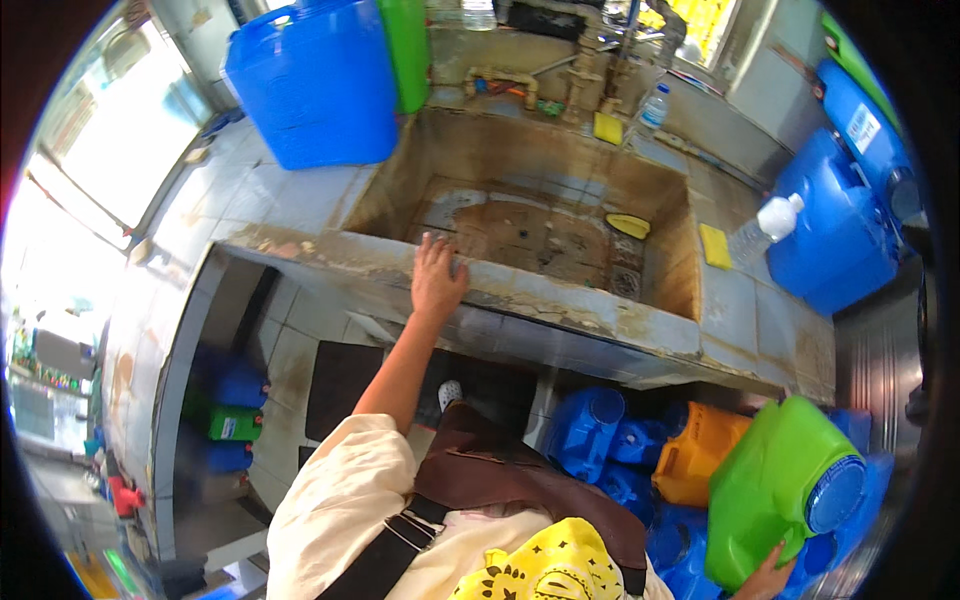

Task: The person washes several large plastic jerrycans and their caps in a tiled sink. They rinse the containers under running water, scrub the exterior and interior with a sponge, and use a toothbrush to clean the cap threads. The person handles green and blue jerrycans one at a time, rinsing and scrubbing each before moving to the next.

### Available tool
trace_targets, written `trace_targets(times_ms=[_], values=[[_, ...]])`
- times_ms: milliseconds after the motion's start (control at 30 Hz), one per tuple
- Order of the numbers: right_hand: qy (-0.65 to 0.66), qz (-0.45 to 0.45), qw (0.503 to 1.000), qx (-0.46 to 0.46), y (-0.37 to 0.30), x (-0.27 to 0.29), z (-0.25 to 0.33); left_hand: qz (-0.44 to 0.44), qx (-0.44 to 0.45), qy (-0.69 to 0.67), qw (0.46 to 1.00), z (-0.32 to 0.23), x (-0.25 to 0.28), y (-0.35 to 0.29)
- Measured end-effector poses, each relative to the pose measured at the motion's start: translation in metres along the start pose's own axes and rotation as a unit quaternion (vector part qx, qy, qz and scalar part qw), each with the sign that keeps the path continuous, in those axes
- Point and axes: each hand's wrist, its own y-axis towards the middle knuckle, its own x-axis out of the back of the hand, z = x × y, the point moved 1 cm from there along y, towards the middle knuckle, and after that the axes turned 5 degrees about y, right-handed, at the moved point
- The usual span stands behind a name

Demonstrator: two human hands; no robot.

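Note:
My left hand lies on the front rim of a stained tiled sink, its fingers stretched out over the edge and holding nothing. At the lower right, my right hand grips a green jerrycan low on its side; most of that hand is hidden. The can is tilted, its blue cap toward the right. Around and below it crowd several blue jerrycans and an orange jerrycan. A yellow sponge-like piece lies inside the sink.
On the counter's left stand a large blue jerrycan and a green can. More blue cans stand at the right, near a clear bottle and a yellow sponge. A dark mat covers floor under the counter.

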Motion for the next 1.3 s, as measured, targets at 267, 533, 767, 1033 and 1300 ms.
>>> trace_targets(times_ms=[267,533,767,1033,1300], values=[[0.235,-0.129,0.963,-0.031,0.036,0.112,0.089,0.253,-0.442,-0.041,0.860,-0.050,0.021,0.007],[0.320,-0.031,0.943,0.087,0.186,-0.029,0.330,0.224,-0.166,0.094,0.956,0.119,0.039,0.059],[0.320,0.136,0.897,0.274,0.211,-0.116,0.606,0.100,0.361,0.249,0.893,0.324,0.126,0.128],[0.321,0.103,0.872,0.354,0.204,-0.166,0.722,0.196,-0.083,-0.045,0.976,0.071,-0.016,0.126],[0.498,0.335,0.692,0.401,0.019,-0.156,0.583,0.018,-0.303,-0.164,0.939,-0.100,-0.044,0.267]])
